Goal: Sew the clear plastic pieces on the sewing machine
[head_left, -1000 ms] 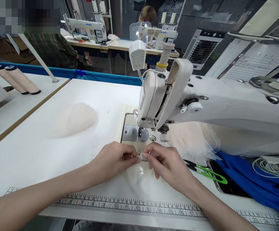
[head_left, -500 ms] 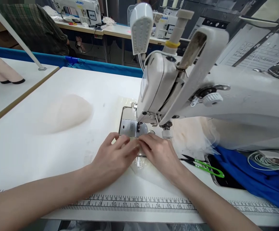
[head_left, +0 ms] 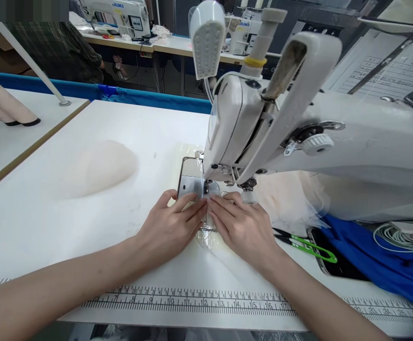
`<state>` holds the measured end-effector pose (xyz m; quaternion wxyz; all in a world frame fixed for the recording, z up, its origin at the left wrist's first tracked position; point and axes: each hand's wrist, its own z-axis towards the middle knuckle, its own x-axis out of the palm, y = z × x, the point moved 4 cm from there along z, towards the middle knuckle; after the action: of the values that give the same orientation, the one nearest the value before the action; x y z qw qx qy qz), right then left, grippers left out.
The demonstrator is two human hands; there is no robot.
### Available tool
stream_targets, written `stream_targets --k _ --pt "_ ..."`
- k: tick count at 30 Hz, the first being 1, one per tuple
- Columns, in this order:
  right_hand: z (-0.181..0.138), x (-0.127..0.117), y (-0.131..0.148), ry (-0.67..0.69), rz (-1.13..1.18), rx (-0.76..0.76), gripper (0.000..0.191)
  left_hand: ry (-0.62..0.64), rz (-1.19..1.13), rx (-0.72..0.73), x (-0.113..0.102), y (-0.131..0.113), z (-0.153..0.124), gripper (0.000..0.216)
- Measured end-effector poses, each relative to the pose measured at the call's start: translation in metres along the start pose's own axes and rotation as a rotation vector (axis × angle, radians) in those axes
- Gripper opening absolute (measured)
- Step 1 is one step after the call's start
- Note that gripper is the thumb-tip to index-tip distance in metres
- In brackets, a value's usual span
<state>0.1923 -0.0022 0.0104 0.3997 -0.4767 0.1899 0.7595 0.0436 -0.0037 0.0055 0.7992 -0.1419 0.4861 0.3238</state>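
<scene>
My left hand (head_left: 176,222) lies palm down just left of the presser foot, its fingers stretched toward the needle area. Opposite it, my right hand (head_left: 243,225) rests with fingers extended, and the fingertips of both hands almost meet in front of the needle. Both press on the metal needle plate (head_left: 190,182) of a white sewing machine (head_left: 229,123). A thin, sheer whitish fabric (head_left: 233,263) trails toward me from under my right hand; its edge at the fingertips is hard to make out. Clear plastic film (head_left: 205,239) shines between the hands.
Left on the white table lies a sheer beige piece (head_left: 112,166). Green-handled thread snips (head_left: 313,248), a phone (head_left: 341,267) and blue cloth (head_left: 377,265) are at right, beside sheer fabric (head_left: 288,196). A printed ruler (head_left: 192,301) runs along the front edge. A person (head_left: 53,52) sits beyond.
Both hands have flattened, their fingers straightening from a bent, pinching pose. My right hand has shifted slightly right. The view has tilted a little.
</scene>
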Motion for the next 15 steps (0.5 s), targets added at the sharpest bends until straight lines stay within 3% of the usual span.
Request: stream_targets --k 15 --pt "0.003 0.012 -0.008 0.103 -0.048 0.087 0.032 0.013 0.106 -0.019 0.006 0.000 0.001 0.025"
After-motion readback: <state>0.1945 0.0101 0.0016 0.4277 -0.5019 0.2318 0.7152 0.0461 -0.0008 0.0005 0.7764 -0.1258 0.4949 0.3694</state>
